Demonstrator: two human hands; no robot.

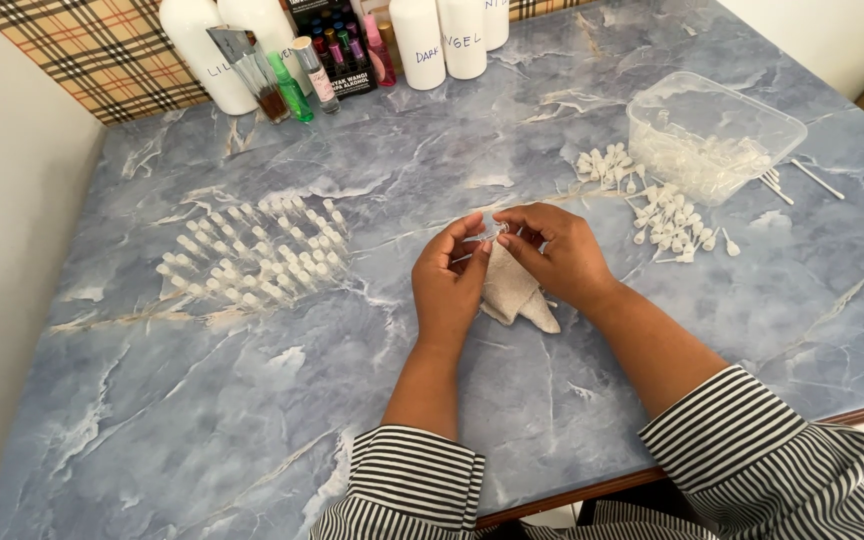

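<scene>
Striped sleeves (pixel 742 440) at counter (pixel 252 420) edge. Left hand (pixel 449 280) and right hand (pixel 557 255): both grips pinched together on one small clear vial (pixel 493 234), over beige cloth (pixel 514 292). Capped vials (pixel 252 255) left of grip; spray tops (pixel 667 225) and clear tub (pixel 712 135) right.

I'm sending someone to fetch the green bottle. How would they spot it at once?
Start at the far edge of the blue marble table, where tall white bottles stand against the checked wall. Left of them is a cluster of slim vials; the green bottle is the only bright green one there.
</scene>
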